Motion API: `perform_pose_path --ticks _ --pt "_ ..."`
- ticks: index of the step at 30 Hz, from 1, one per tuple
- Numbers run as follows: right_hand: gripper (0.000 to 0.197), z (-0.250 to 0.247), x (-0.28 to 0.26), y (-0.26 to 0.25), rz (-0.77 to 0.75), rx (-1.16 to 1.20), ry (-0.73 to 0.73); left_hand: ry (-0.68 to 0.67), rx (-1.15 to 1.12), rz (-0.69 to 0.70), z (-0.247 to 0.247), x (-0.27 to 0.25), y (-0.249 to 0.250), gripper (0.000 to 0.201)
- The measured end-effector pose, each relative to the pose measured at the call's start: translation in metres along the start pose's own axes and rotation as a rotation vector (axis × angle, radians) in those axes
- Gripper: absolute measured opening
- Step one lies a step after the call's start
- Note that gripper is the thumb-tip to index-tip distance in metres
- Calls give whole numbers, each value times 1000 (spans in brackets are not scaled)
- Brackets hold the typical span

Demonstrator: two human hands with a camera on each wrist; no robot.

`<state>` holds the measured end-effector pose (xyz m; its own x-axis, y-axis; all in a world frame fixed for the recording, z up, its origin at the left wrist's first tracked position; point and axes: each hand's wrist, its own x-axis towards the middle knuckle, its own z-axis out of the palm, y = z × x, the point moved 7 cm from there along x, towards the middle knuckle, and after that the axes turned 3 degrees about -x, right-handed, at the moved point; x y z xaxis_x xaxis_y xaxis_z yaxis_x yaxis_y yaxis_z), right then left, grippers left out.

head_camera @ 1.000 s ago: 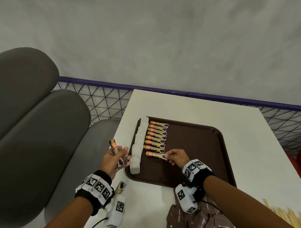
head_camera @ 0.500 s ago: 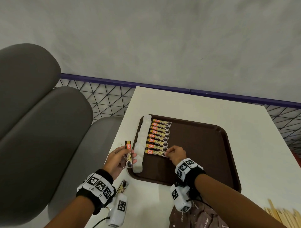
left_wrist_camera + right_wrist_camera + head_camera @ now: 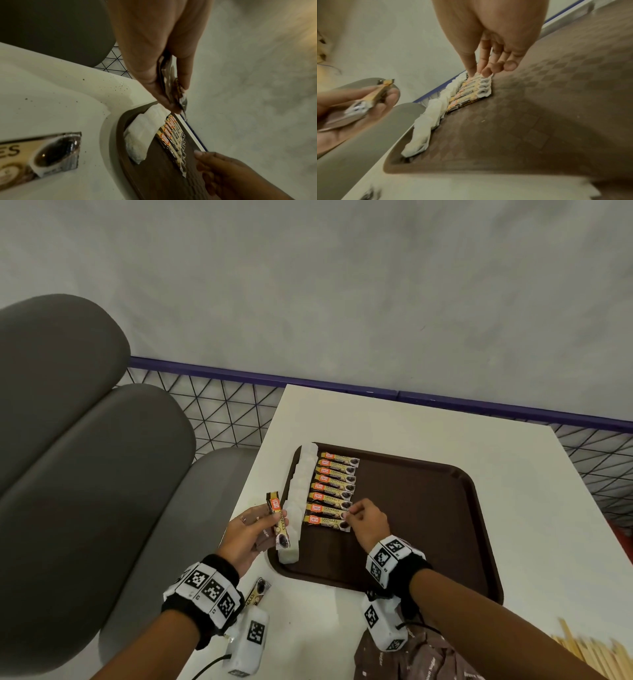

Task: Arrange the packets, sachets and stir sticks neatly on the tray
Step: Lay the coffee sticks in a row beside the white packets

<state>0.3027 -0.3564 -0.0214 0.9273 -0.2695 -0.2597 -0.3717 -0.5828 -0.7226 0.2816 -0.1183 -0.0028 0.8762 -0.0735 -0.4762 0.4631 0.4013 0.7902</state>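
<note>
A brown tray (image 3: pixel 479 508) lies on the white table. Along its left side runs a column of white sachets (image 3: pixel 301 484), and beside that a row of several orange-and-gold coffee sticks (image 3: pixel 334 491). My left hand (image 3: pixel 260 525) holds another coffee stick (image 3: pixel 278 520) upright over the tray's left rim, above the nearest white sachet; the left wrist view shows thin packets (image 3: pixel 171 83) pinched between thumb and fingers. My right hand (image 3: pixel 351 513) is on the tray, thumb and fingertips (image 3: pixel 486 71) pinching the right end of a near coffee stick in the row.
One loose coffee stick (image 3: pixel 257 594) lies on the table by my left wrist. Brown sachets (image 3: pixel 411 655) are piled at the near edge, wooden stir sticks (image 3: pixel 589 652) at the near right. A grey padded seat (image 3: pixel 85 457) and wire mesh (image 3: pixel 222 412) border the table's left.
My left hand has carried its coffee stick to the right, from beside the tray to over its left rim. My right hand has stayed at the right ends of the nearest sticks.
</note>
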Motion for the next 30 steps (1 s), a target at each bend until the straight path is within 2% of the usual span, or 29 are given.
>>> perform_pose_path --ticks 5,8,10,12,15,18,20,25,30 --pt "15 24 -19 -36 -170 149 -212 46 -1 19 5 0 -2 25" --pt "20 46 -33 -52 -208 144 -382 61 8 41 9 -2 -1 21" --pt "17 55 -39 -58 -238 127 -434 70 3 62 10 -3 1 20" --pt "8 58 -41 -63 -267 146 -446 80 -9 72 9 -3 2 21" --pt "25 54 -41 -68 -250 240 -456 85 -9 77 8 -5 3 22" --pt "18 56 -44 -69 -196 311 -526 82 -5 98 9 -5 6 18" --pt "21 60 -46 -70 -194 327 -560 61 -9 101 11 -4 6 17" --pt "25 56 -44 -69 -199 358 -507 73 -13 101 12 -2 3 9" --pt "20 42 -40 -64 -212 344 -527 111 -29 97 3 -1 0 17"
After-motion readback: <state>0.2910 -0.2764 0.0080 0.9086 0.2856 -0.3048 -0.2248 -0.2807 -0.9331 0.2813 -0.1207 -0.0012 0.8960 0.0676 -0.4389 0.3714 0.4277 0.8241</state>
